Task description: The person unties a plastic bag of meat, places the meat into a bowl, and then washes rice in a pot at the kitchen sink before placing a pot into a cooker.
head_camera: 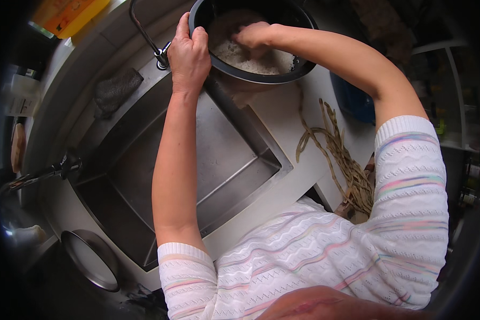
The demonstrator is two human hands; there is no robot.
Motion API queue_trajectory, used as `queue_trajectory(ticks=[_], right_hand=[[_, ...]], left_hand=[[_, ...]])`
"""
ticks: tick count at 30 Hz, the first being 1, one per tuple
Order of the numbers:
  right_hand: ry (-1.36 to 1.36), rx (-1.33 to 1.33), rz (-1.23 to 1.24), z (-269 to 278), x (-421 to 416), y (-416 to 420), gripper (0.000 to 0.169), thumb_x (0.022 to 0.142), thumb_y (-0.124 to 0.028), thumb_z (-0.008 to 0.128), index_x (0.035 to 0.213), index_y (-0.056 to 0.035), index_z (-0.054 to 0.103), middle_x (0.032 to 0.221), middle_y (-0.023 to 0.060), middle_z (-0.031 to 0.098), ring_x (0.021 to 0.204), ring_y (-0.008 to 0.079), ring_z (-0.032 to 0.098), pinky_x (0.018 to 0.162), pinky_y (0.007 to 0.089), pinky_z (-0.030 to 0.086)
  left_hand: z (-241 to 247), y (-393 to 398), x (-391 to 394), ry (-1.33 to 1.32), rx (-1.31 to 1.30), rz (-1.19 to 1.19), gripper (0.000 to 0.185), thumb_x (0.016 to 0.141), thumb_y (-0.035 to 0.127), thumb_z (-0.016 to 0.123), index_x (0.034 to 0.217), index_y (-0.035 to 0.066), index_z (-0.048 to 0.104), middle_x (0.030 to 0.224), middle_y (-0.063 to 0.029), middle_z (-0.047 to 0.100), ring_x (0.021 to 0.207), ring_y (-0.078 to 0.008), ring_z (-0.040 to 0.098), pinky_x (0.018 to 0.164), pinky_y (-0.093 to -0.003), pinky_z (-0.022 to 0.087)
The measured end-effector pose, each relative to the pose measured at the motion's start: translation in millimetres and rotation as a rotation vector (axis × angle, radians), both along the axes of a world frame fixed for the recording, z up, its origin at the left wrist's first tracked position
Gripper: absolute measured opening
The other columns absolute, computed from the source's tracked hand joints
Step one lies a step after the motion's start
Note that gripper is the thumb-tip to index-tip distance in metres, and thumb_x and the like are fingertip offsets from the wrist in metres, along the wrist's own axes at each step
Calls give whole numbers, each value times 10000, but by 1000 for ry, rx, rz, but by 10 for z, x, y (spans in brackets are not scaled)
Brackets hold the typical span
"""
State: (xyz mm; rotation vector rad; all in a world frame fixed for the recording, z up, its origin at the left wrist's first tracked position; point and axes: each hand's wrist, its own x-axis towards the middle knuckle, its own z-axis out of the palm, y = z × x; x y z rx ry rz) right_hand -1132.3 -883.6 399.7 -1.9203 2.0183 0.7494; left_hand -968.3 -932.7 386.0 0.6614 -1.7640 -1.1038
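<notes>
A dark round pot stands tilted at the top centre, by the far right corner of the sink. White rice-like grains lie in it. My left hand grips the pot's left rim, thumb and fingers over the edge. Down inside the pot is my right hand, its fingers at the grains and partly hidden in shadow; whether they hold any grains cannot be told.
A stainless steel sink lies below my left forearm, with faucets along its far side. A dark mesh cloth rests on the ledge. Long green beans lie on the right counter. A round metal pan is at lower left.
</notes>
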Motion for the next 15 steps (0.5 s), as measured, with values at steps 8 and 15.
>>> queue_trajectory(ticks=[8,15], right_hand=[[-198,276,126,285,163,287,691,656,-215,750,1262,-92,441,1230,148,471,1132,336,488,938,412,414],[126,-27,90,18,-106,92,637,591,-260,754,1183,-179,534,1178,122,520,1039,344,540,816,430,475]], left_hand=[[-19,0,40,-22,-8,28,394,856,192,453,1210,29,504,631,-78,574,591,-164,565,612,-313,458],[27,24,6,-3,-6,-11,393,858,195,449,1209,28,504,616,-73,569,562,-161,551,588,-317,451]])
